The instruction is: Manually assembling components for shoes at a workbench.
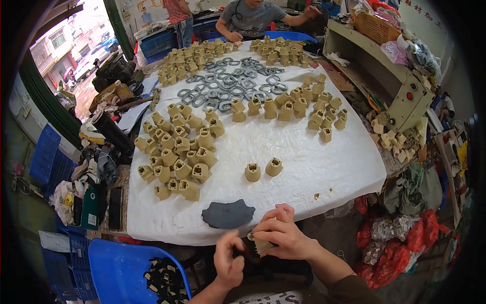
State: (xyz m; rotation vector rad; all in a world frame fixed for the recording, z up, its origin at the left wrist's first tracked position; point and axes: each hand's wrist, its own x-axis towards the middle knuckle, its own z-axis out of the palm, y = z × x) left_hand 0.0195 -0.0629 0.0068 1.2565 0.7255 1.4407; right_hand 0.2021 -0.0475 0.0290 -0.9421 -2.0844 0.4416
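Right hand point(289, 240): thumb and fingers pinching a tan, hollow, tapered block point(262, 246), held just off the near edge of the table, above the person's lap
Left hand point(228, 262): fingers curled inward, close beside the held block; whether anything is pinched between them, I cannot tell
Near edge: a dark grey, flat, curved piece with notched ends point(229, 214) lies on the white sheet covering the table point(304, 175), just beyond the left hand
Middle: two upright tan hollow blocks point(252, 173) stand near each other, apart from the rest
Left side: a dense cluster of tan hollow blocks point(180, 144), most of them upright with their openings showing
Far half: grey, flat, open rings point(228, 83) lie scattered and overlapping between further groups of tan blocks point(286, 109)
Lower left: a blue plastic seat or tub point(114, 273) bears small black and tan pieces point(164, 279)
Across the table: a seated person in a grey shirt point(250, 21)
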